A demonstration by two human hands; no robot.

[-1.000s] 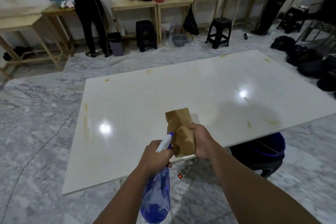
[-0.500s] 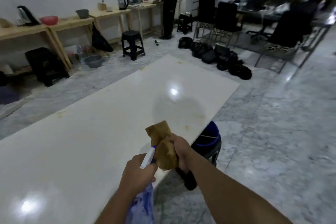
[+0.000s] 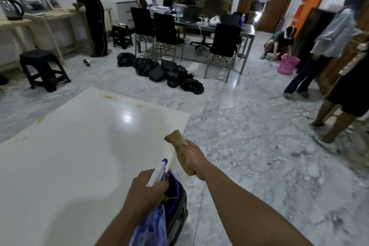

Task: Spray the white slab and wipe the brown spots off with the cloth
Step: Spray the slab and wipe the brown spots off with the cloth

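So there's one big glossy white slab (image 3: 79, 156) lying low over the marble floor (image 3: 259, 146), with maybe four brownish-yellow spots (image 3: 107, 97) along its far edges. One see-through blue plastic spray bottle with a white trigger head (image 3: 157, 171) is in the left hand (image 3: 146, 191), fingers wrapped around its neck, nozzle aimed toward the slab's right corner. One folded tan cloth (image 3: 179, 146) sticks up out of the clenched right hand (image 3: 196, 156), hovering just past the slab's right edge. One dark blue bucket (image 3: 175, 195) sits below the bottle. No readable labels anywhere.
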